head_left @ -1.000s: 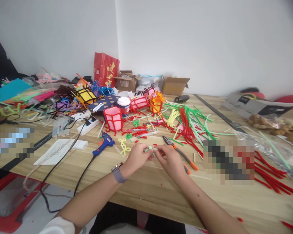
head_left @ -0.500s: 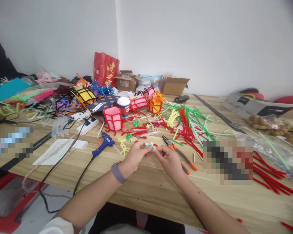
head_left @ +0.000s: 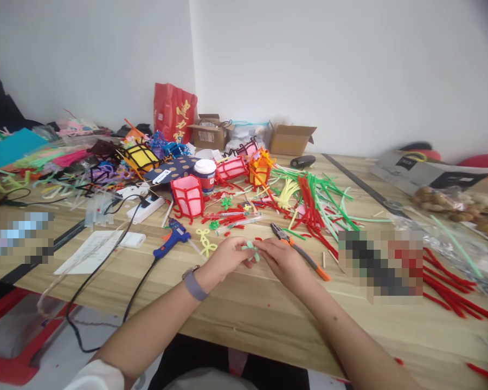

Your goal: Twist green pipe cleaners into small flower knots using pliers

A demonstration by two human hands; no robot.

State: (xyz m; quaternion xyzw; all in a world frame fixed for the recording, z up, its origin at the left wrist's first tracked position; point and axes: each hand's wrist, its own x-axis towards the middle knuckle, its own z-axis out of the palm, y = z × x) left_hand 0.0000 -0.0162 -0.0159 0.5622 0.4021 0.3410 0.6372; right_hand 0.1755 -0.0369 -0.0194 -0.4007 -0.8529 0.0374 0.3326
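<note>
Pale wooden counter (head_left: 244,319) before us — and we keep the orange-handled pliers (head_left: 301,252) as landmark. Just left of them, our left hand (head_left: 231,255) has its grip pinched on a mint-green looped piece (head_left: 251,250); our right hand (head_left: 280,259) reaches its fingertips to it, grip closure unclear. Farther left lies the blue glue gun (head_left: 172,237); beyond the pliers — red pipe cleaners (head_left: 310,203).

Craft workspace; glue gun (head_left: 173,238), pliers (head_left: 299,250), pipe cleaners (head_left: 312,206).

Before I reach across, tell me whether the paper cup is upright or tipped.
Upright: the paper cup stands with its white lid uppermost, beside the red-framed pink lantern.
</note>
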